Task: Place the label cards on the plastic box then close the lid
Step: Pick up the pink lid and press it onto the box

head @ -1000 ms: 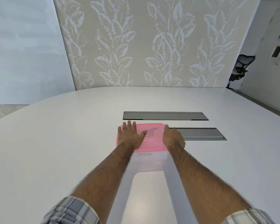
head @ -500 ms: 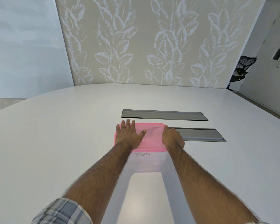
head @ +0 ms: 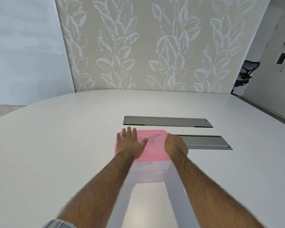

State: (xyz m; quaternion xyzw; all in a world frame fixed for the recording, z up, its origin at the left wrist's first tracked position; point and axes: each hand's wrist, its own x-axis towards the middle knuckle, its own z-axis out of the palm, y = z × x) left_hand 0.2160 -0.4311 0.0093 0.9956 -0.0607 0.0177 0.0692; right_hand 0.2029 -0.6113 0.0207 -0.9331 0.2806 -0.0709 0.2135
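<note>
A clear plastic box (head: pixel 149 173) stands on the white table (head: pixel 56 145), and a translucent pink lid (head: pixel 155 145) lies on top of it. Through the box's near wall a label card (head: pixel 144 164) with handwriting shows faintly. My left hand (head: pixel 132 143) lies flat on the left half of the lid with the fingers spread. At the lid's right edge my right hand (head: pixel 175 145) curls over the rim, fingers bent down and partly hidden. Whether the lid is snapped on all round cannot be told.
Two grey recessed cable hatches lie beyond the box, the far hatch (head: pixel 167 121) and the near hatch (head: pixel 204 142) to the right. A leaf-patterned wall stands behind the table. A black office chair (head: pixel 243 74) is far right.
Both hands stay on the pink lid in the same places. The camera has tilted slightly, so the sleeves have dropped mostly out of view.
</note>
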